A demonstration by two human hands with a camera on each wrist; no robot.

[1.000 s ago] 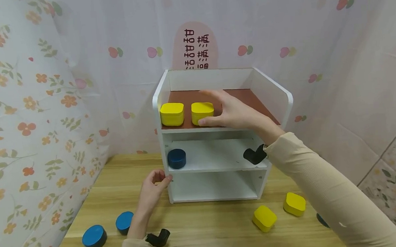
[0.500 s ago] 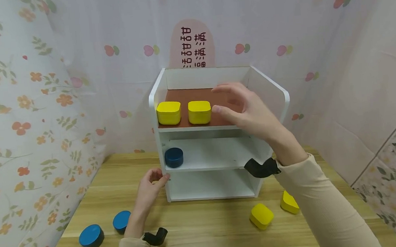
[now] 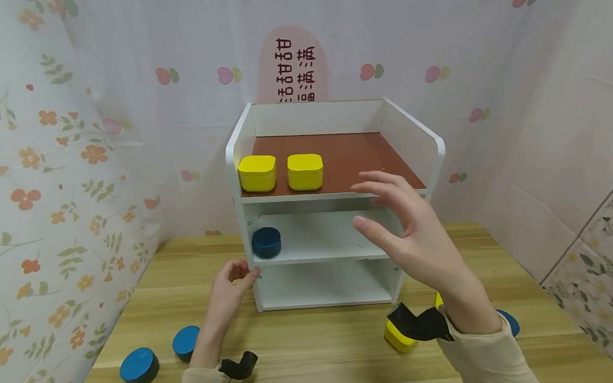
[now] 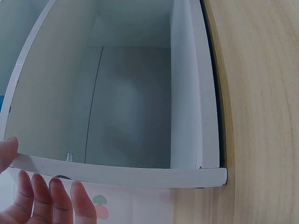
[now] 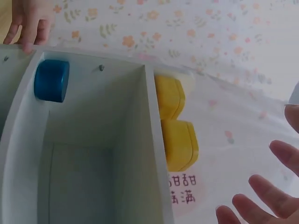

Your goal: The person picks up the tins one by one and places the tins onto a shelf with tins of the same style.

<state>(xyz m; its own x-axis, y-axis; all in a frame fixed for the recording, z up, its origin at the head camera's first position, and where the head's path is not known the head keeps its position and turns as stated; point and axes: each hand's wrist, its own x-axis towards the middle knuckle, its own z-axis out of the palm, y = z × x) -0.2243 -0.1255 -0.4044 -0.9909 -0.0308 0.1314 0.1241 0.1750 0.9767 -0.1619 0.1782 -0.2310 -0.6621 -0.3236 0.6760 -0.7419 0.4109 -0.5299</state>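
Note:
A white shelf unit (image 3: pixel 322 260) with a brown top stands on the table. My left hand (image 3: pixel 227 292) grips its left side panel, thumb at the front edge and fingers along the outside, as the left wrist view shows. My right hand (image 3: pixel 416 237) hangs in front of the unit's right side, fingers spread and holding nothing. Two yellow rounded-square boxes (image 3: pixel 258 174) (image 3: pixel 305 172) sit side by side at the left of the top level. On the middle level, against the left wall, is a round dark-blue container (image 3: pixel 266 243).
Two blue round containers (image 3: pixel 139 367) (image 3: pixel 185 342) lie on the wooden table (image 3: pixel 308 363) at left. Under my right wrist are a partly hidden yellow box (image 3: pixel 399 337), a sliver of another, and a blue round piece (image 3: pixel 509 322). A patterned curtain (image 3: pixel 193 104) hangs behind.
My right hand has let go of the second yellow box on the top level and moved right and down. The left hand stays at the side panel.

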